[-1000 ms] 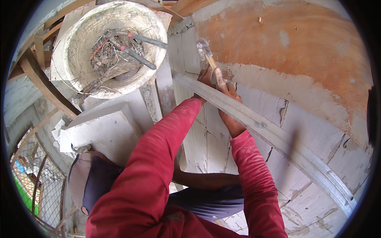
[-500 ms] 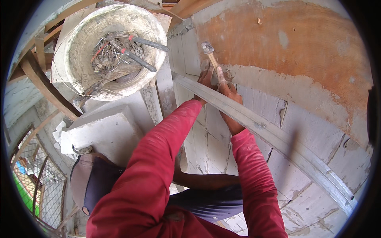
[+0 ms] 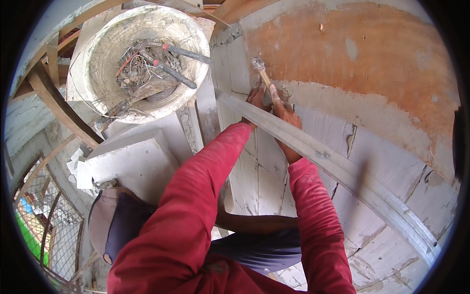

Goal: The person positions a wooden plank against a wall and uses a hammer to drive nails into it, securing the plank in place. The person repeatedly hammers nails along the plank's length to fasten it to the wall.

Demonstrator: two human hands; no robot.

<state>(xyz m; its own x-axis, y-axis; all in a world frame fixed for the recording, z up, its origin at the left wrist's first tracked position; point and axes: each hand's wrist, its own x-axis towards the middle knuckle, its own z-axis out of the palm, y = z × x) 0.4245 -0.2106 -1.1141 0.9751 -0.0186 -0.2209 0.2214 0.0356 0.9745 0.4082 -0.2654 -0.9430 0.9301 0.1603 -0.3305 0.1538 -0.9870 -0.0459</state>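
My right hand (image 3: pixel 286 116) is wrapped round the wooden handle of a small hammer (image 3: pixel 265 77), one finger stretched along it. The hammer's whitish, crusted head lies close to the wall, just above my left hand (image 3: pixel 256 97). That left hand is against the wall with its fingers bunched together; whatever they pinch, if anything, is hidden. A long grey metal channel (image 3: pixel 318 156) slants down to the right and covers part of both wrists. Behind my hands are pale wall blocks (image 3: pixel 313 122), with a brown, patchy plastered panel (image 3: pixel 352 54) above them.
At the upper left, a plaster-crusted bucket (image 3: pixel 93 63) holds pliers-like tools with dark handles (image 3: pixel 176 73) and wire scraps. White blocks (image 3: pixel 129 159) are stacked below it. A curved wooden piece (image 3: pixel 56 105) and a wire-mesh opening (image 3: pixel 54 220) are on the left.
The view has shifted slightly. The hammer head sits a little lower beside my left hand; both hands otherwise keep their places.
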